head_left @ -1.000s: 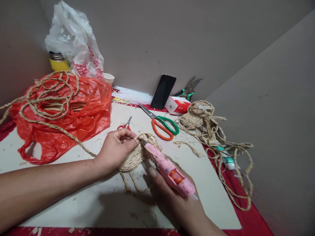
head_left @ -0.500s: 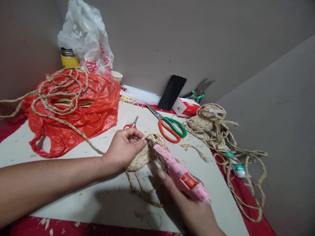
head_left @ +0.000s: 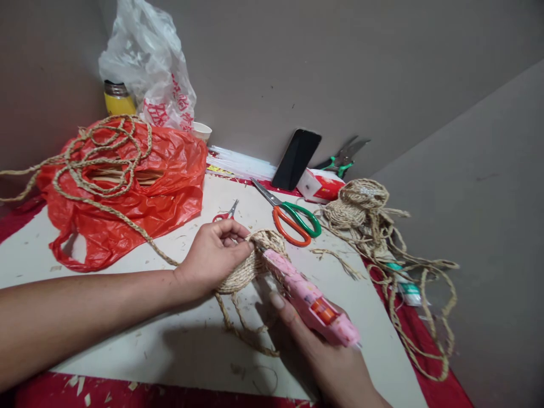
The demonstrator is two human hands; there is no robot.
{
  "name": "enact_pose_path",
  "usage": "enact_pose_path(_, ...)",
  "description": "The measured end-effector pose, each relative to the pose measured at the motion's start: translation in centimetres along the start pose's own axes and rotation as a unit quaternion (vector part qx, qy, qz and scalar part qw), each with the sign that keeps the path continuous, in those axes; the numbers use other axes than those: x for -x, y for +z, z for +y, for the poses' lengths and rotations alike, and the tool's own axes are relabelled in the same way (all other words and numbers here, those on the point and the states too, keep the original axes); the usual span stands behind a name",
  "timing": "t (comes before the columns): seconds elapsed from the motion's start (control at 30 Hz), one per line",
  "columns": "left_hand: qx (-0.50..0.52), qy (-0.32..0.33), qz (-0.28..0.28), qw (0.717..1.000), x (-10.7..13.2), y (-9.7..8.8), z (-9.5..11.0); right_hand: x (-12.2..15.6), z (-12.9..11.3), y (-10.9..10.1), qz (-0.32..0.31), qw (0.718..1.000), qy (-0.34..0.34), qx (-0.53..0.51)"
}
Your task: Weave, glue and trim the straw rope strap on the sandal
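Observation:
My left hand [head_left: 215,252] pinches the edge of a woven straw piece [head_left: 242,275], made of coiled braided cord, near the middle of the board. In my right hand [head_left: 323,351] is a pink glue gun [head_left: 301,289], its tip against the straw piece close to my left fingertips. Whether glue is coming out cannot be seen. Loose braided cord ends [head_left: 250,340] hang from the piece toward me. A longer braided cord [head_left: 127,221] runs from behind my left wrist up to the red bag.
On the left lies a red plastic bag [head_left: 178,181] topped with coiled cord. Large scissors [head_left: 293,218] and small red scissors [head_left: 227,212] lie beyond my hands. A phone [head_left: 296,158] leans near the wall. Straw pieces and tangled cord [head_left: 357,209] sit at right.
Almost nothing differs. The whole view has shifted very slightly, and both hands keep the same hold, with the glue gun tip still at the straw piece.

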State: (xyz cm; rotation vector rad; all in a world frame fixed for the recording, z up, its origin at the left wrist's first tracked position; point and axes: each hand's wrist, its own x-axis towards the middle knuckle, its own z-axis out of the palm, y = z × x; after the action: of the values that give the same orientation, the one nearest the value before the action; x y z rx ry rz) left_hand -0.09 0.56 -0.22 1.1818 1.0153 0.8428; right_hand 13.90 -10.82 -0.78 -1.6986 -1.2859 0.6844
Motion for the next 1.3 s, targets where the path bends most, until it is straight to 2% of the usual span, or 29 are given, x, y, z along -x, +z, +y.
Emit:
enact_pose_path(0.5,0.001,0.035,0.000,0.999,0.2,0.0,0.1,-0.1,-0.2,-0.1,-0.005,1.000,-0.011,0.018)
enact_pose_path(0.73,0.002,0.032,-0.003,0.999,0.2,0.1,0.1,-0.1,-0.1,0.0,-0.011,1.000,0.003,0.010)
enact_pose_path(1.0,-0.009,0.022,0.000,1.000,0.2,0.0,0.2,0.1,0.1,-0.1,-0.021,1.000,-0.013,0.005)
enact_pose_path(1.23,0.009,-0.005,0.005,1.000,0.1,0.1,0.1,0.1,0.1,-0.5,-0.054,0.996,-0.044,0.052)
enact_pose_path(1.3,0.016,-0.010,0.010,1.000,0.0,0.0,0.0,0.6,-0.1,-1.2,-0.041,0.993,-0.064,0.094)
